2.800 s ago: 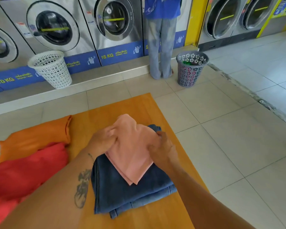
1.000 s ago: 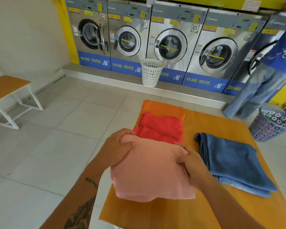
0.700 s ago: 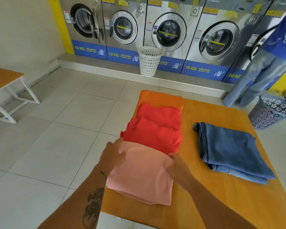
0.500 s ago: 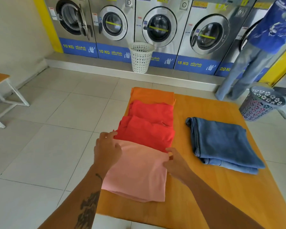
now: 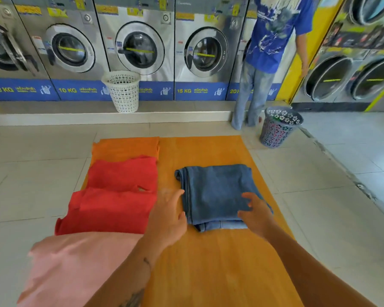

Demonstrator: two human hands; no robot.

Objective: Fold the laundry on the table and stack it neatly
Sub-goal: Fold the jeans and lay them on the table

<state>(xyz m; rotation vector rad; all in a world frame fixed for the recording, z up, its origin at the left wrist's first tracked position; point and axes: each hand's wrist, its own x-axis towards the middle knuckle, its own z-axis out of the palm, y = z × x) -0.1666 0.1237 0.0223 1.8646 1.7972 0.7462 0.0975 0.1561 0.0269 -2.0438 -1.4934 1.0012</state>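
Folded blue jeans (image 5: pixel 217 191) lie on the right half of the wooden table (image 5: pixel 211 262). My left hand (image 5: pixel 167 218) hovers open at the jeans' left edge. My right hand (image 5: pixel 256 214) rests with spread fingers on their near right corner. Down the table's left side lie a folded pink garment (image 5: pixel 75 267) nearest me, two red garments (image 5: pixel 111 209) beyond it, and an orange one (image 5: pixel 126 148) at the far end.
Washing machines line the far wall. A white basket (image 5: pixel 122 91) stands on the step before them. A person in a blue shirt (image 5: pixel 271 52) stands at the right beside a grey basket (image 5: pixel 278 127). Tiled floor surrounds the table.
Both hands have let go of the pink garment, left at the table's near left, and moved right to the blue jeans. The view has swung right.
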